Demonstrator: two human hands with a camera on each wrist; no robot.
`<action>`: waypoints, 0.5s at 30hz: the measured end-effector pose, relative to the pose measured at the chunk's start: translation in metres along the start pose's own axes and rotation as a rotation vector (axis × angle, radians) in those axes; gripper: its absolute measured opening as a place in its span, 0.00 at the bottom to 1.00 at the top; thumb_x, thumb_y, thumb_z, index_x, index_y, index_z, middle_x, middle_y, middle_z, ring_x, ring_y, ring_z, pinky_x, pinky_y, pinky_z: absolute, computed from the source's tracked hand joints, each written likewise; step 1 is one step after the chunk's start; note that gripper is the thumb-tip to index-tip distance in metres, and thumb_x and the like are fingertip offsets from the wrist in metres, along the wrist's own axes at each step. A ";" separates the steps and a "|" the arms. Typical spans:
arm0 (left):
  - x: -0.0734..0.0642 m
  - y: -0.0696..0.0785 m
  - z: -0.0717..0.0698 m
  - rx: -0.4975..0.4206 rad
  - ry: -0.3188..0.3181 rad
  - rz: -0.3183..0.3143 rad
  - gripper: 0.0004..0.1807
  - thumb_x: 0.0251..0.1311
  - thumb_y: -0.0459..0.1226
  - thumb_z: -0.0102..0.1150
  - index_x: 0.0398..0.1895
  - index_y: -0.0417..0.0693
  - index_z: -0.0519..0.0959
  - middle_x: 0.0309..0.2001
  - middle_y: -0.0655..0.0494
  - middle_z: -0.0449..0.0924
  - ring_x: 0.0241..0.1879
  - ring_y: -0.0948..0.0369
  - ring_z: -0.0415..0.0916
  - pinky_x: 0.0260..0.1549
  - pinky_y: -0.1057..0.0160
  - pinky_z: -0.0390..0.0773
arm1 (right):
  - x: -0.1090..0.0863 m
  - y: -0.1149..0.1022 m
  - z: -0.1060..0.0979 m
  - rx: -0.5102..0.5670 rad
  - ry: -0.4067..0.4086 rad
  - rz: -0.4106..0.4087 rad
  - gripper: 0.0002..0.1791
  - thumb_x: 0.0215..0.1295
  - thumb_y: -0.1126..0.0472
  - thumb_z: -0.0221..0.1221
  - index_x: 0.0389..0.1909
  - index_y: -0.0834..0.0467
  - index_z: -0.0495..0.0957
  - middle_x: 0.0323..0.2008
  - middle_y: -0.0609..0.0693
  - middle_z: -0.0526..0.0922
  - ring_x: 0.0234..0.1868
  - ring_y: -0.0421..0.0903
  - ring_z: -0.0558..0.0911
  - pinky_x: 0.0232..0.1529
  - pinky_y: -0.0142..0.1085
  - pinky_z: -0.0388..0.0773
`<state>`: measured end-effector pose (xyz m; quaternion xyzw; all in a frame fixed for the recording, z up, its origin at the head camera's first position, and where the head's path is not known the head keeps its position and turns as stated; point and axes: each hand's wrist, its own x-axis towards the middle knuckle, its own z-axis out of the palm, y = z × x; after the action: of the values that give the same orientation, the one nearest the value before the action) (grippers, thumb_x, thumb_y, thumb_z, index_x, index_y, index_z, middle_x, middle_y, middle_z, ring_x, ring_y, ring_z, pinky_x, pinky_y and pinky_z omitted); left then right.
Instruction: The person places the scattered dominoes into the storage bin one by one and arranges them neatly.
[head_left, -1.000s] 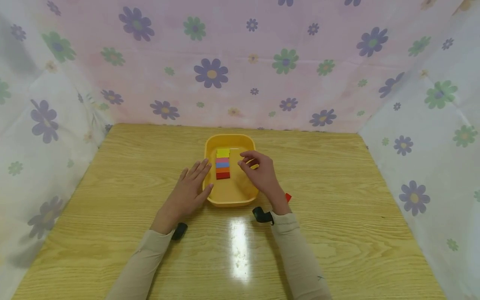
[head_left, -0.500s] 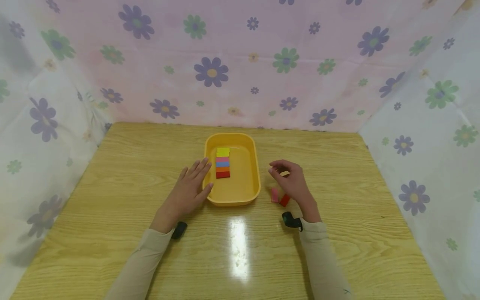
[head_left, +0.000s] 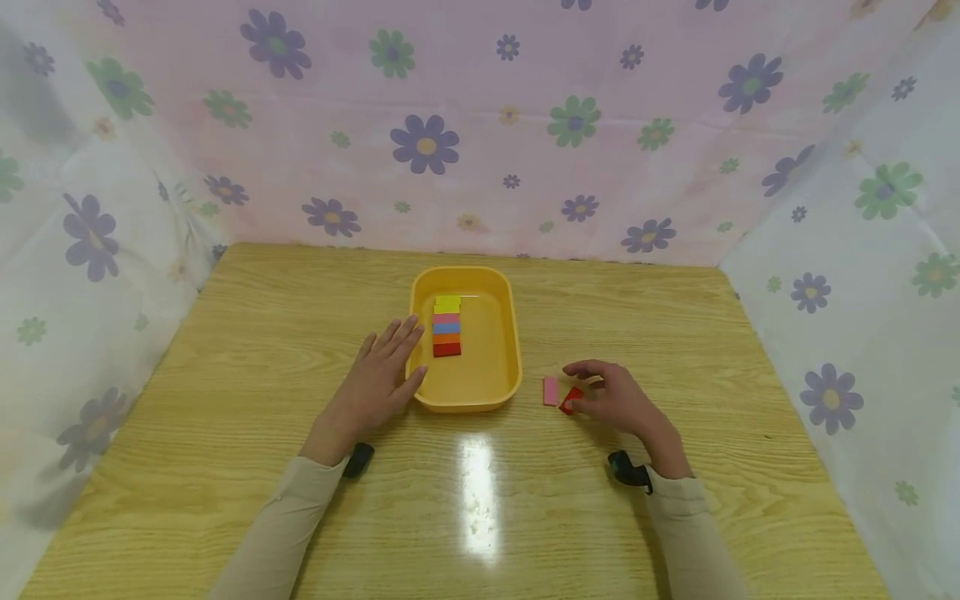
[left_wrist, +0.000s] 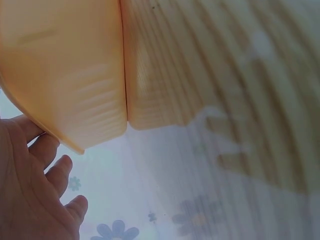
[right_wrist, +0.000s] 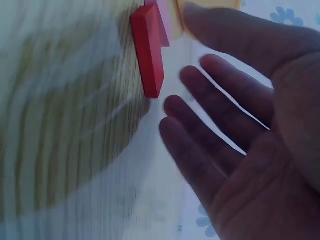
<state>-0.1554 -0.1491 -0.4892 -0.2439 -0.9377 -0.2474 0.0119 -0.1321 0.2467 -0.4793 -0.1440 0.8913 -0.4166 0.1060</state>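
In the head view my left hand (head_left: 372, 387) lies with spread, straight fingers against the left side of the yellow tray (head_left: 483, 371). The left wrist view has fingertips at the rim of that tray (left_wrist: 75, 145). My right hand (head_left: 621, 402) is over the table right of the tray, thumb and fingers apart around a small red block (head_left: 572, 398). Seen from the right wrist, a gap shows between the fingers and the red block (right_wrist: 149, 55), and nothing is held. Beside the red one, a pink block (head_left: 551, 391) lies on the table.
Inside the tray, along its left side, runs a row of coloured blocks: yellow (head_left: 447, 305), pink (head_left: 446, 318), blue (head_left: 446, 328), orange (head_left: 446, 338) and red (head_left: 447, 350). Flowered cloth (head_left: 465, 125) closes off the back and sides of the wooden table (head_left: 300, 300).
My right hand has moved from above the tray rightward and toward me, down to the red block, spreading its fingers. The left hand and the row of blocks stay put.
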 end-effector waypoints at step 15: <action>0.000 0.000 0.001 0.017 -0.010 -0.007 0.36 0.77 0.51 0.46 0.81 0.44 0.55 0.82 0.51 0.46 0.81 0.47 0.42 0.76 0.35 0.41 | -0.003 0.015 0.001 -0.162 -0.062 -0.217 0.19 0.57 0.79 0.65 0.51 0.68 0.83 0.49 0.59 0.85 0.52 0.59 0.81 0.55 0.57 0.78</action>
<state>-0.1555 -0.1490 -0.4899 -0.2419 -0.9405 -0.2384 0.0084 -0.1319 0.2558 -0.4909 -0.2605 0.8975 -0.3477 0.0759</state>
